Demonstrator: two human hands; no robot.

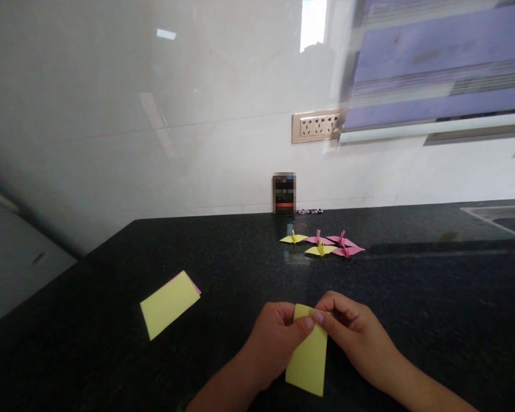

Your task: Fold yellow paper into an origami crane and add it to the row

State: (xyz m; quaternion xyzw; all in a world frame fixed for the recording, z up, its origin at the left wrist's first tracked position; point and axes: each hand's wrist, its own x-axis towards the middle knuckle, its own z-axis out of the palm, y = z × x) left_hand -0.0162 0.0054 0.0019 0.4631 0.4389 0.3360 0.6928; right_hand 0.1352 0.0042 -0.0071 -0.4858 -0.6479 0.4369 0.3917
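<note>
While five paper birds stand finished, the left hand and right hand pinch a flat yellow sheet in front of the birds, with unshaped spare paper to their left.

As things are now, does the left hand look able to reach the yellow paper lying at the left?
Probably yes: nothing is seen between the left hand and the lying yellow paper. However, it pinches the held yellow paper, so the right hand might need to keep that alone.
</note>
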